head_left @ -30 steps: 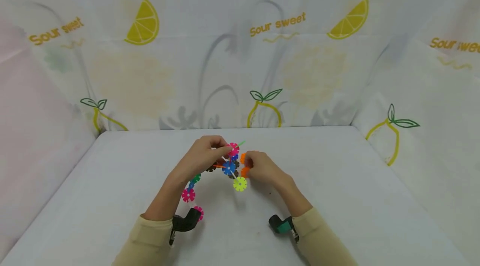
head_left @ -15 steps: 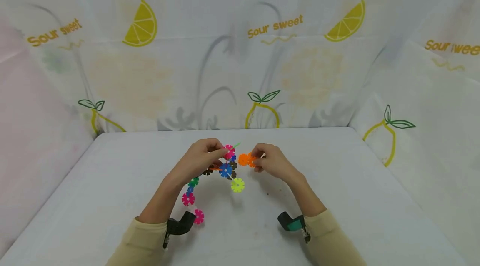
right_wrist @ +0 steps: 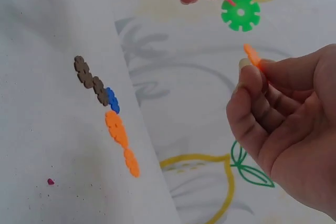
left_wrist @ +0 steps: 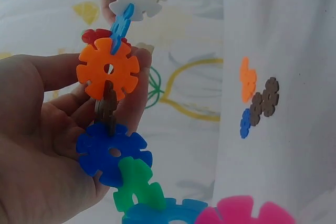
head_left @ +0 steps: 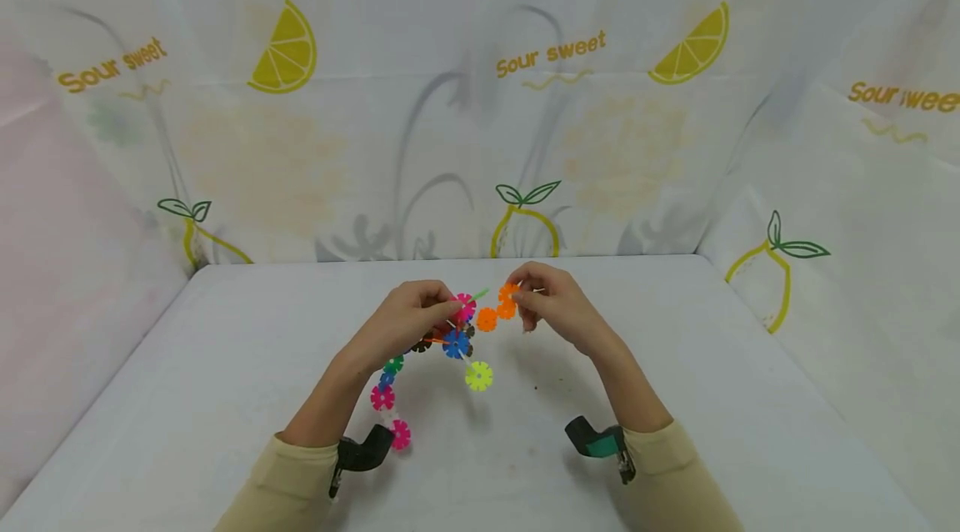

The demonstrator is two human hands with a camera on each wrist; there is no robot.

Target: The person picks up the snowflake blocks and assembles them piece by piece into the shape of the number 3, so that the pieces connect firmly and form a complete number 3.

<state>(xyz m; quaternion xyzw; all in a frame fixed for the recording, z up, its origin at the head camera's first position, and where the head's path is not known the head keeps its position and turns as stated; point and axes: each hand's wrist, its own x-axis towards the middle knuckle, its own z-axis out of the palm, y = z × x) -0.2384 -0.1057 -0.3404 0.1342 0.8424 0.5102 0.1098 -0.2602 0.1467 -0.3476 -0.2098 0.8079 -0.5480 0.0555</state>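
Observation:
In the head view my left hand (head_left: 408, 315) holds a chain of slotted plastic snowflake discs joined edge to edge. A pink disc (head_left: 465, 307) and a light green disc (head_left: 481, 294) stick out past its fingertips, and a yellow disc (head_left: 479, 376) hangs at a lower end. The left wrist view shows an orange disc (left_wrist: 107, 69) and a dark blue disc (left_wrist: 114, 153) of this chain in front of the palm. My right hand (head_left: 558, 303) pinches a single orange snowflake disc (right_wrist: 252, 54) between thumb and forefinger, beyond the chain's green disc (right_wrist: 240, 12).
On the white table (head_left: 637, 348) lie loose orange discs (right_wrist: 116, 128), brown discs (right_wrist: 82, 72) and a blue disc (right_wrist: 113, 100) in a close group. Behind the table hangs a lemon-printed cloth (head_left: 615, 215). Small specks (right_wrist: 50, 181) dot the tabletop.
My right hand has taken an orange disc from the loose ones and raised it up and to the right. The left hand has kept the chain in nearly the same place.

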